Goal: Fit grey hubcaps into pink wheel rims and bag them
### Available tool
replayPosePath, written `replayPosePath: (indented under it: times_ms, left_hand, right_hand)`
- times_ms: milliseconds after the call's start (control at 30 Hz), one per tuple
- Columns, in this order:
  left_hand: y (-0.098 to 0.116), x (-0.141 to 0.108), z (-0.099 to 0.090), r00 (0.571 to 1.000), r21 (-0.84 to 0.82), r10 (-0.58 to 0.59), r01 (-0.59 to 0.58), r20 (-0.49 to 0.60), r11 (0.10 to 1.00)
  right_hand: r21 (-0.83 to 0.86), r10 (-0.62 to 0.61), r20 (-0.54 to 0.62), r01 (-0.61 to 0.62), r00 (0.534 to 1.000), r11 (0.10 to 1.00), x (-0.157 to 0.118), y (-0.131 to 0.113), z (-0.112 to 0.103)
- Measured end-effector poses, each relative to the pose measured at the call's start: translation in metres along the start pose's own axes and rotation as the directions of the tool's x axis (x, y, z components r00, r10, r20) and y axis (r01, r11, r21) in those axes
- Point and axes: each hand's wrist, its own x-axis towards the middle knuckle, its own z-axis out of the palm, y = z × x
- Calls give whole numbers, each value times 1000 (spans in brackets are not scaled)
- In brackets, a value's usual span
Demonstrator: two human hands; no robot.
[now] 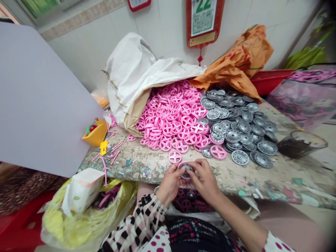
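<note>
Fingers of the left hand are clamped on a pink ring, the thumb laid over its left side. A gray disc is seated in the ring, and both are held in front of the table's near edge. By the right hand the ring is gripped from the right, thumb and forefinger bent close together at its rim; how the fingers beneath are placed cannot be told.

Just beyond the held ring, a loose pink wheel is laid flat on the worn table. Behind it, a heap of pink wheels is spilled from the mouth of a white sack. To the right, against the pink heap, gray discs are piled in front of an orange sack. At the left, thin pink sticks are scattered near a yellow container. At the right, a dark cup is seen. Below the table edge, between the forearms, more pink and dark wheels are gathered.
</note>
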Motion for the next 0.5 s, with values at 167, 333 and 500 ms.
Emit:
replayPosePath:
  times_ms: [167, 333, 500]
  left_hand:
    - [8, -4, 4, 999, 51, 32, -31, -10, 998]
    - [2, -4, 3, 996, 156, 69, -61, -50, 986]
    - [6, -4, -10, 1000, 380, -17, 12, 11, 925]
  right_hand:
    - [131, 133, 154, -154, 979, 979, 7, -3, -9]
    - [261, 264, 187, -307, 946, 915, 4, -2, -2]
    - [161, 257, 259, -304, 931, 939, -14, 6, 0]
